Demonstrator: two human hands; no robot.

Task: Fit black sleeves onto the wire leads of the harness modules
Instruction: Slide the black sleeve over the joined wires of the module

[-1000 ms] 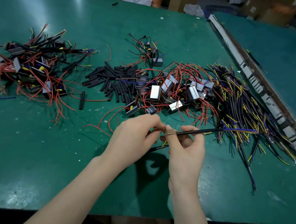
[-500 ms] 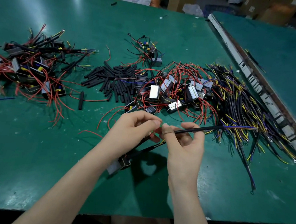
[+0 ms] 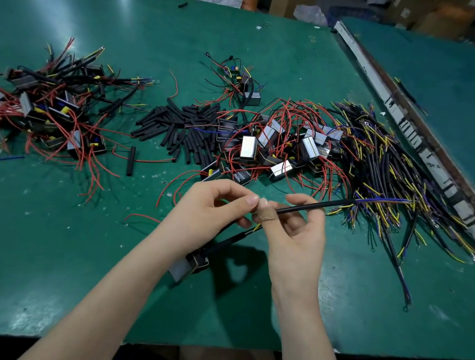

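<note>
Pinching a black sleeve (image 3: 302, 208) over the worktop (image 3: 40, 244), both hands meet; left hand (image 3: 208, 209), right hand (image 3: 292, 235), module (image 3: 192, 264) dangling below them.

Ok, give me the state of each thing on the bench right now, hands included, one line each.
left hand: pinching the wire lead at its fingertips
right hand: gripping the black sleeve
black sleeve: on the lead, blue wire showing past its far end
held module: hanging under the left wrist
loose sleeves: piled, unused
left module pile: sleeves fitted
middle module pile: red leads bare
</note>
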